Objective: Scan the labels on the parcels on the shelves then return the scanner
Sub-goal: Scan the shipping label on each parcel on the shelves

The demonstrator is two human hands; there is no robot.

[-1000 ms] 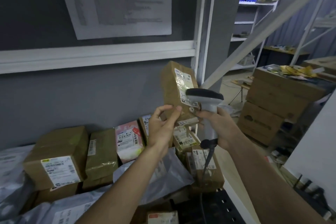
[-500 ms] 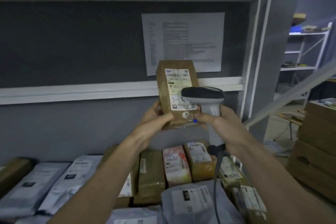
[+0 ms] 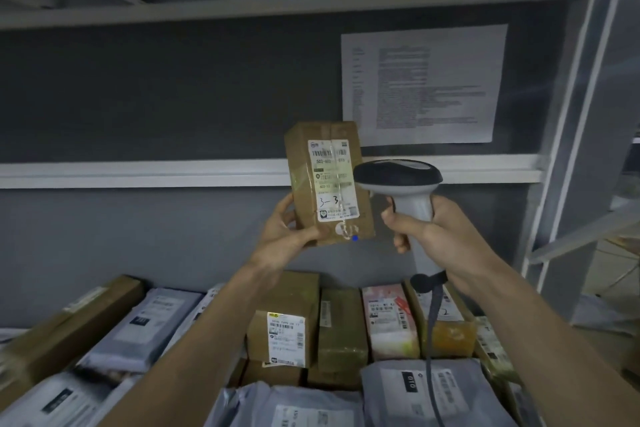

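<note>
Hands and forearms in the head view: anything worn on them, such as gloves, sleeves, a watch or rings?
Nothing worn shows. The left hand and right hand are bare, without gloves, and both forearms are uncovered as far as the frame shows them. No watch, band or ring is visible.

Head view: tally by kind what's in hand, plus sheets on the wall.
Box, in left hand: 1
Scanner, in right hand: 1
Sheet on wall: 1
Total: 3
</note>
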